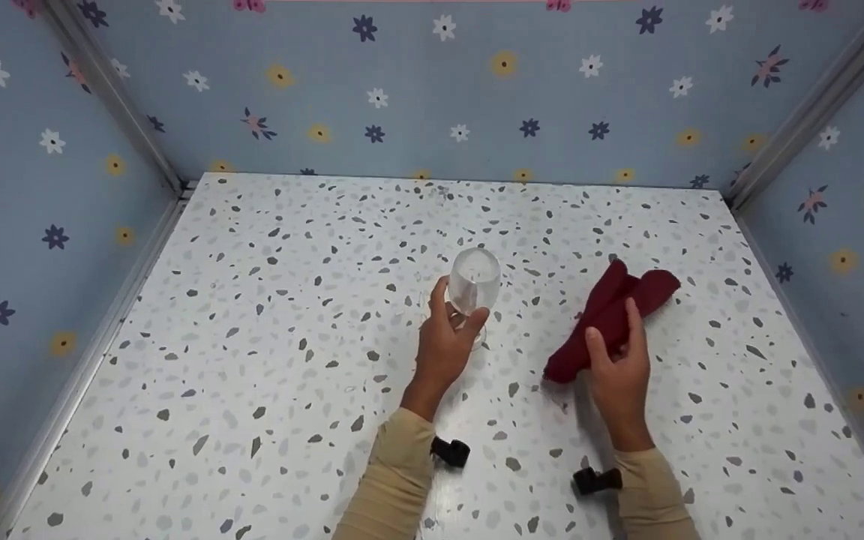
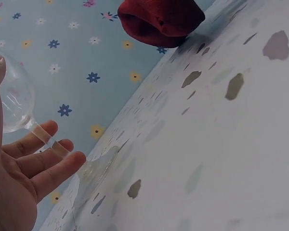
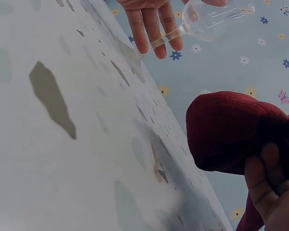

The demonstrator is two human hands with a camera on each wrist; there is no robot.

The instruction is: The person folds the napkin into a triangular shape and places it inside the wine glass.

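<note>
A clear stemmed wine glass stands upright near the middle of the table. My left hand holds it from the near left, thumb and forefinger at the bowl. In the left wrist view, the other fingers lie behind the stem, and the glass's foot is down at the tabletop. To the right, a bunched dark red cloth is gripped by my right hand between thumb and fingers. The right wrist view shows a rounded fold of this cloth raised over the table, fingertips tucked under it.
The white speckled table is bounded by a blue flowered back panel and matching panels at left and right. Metal framing runs along the corners. Small black wrist cameras sit on both sleeves.
</note>
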